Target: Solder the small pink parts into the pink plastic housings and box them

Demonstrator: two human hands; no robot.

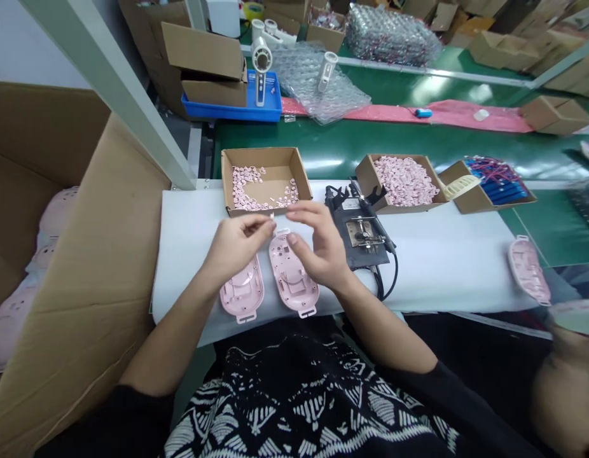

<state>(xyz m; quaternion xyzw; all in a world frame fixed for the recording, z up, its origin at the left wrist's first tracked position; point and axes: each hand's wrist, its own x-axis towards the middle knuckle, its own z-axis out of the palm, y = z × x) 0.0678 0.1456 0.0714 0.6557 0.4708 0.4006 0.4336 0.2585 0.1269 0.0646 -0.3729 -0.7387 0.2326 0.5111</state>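
My left hand [237,243] is closed in a pinch on a small pink plastic piece [272,217], mostly hidden by the fingertips. To its right, my right hand [322,245] has thumb and fingers apart and holds nothing. Below my hands lies a pink plastic shell half [294,280], inner side up; the right thumb hovers over its upper edge, and I cannot tell whether they touch. A second pink shell half [243,294] lies beside it, partly under my left hand. Just beyond, a cardboard box [275,175] contains small pink pieces.
A black soldering stand [359,232] with its cable is on the right. Behind it are a box of pink pieces [406,181] and a box of blue wired parts [497,181]. A large carton [98,254] flanks the left. Another person's arm [568,381] shows far right, near another shell [529,270].
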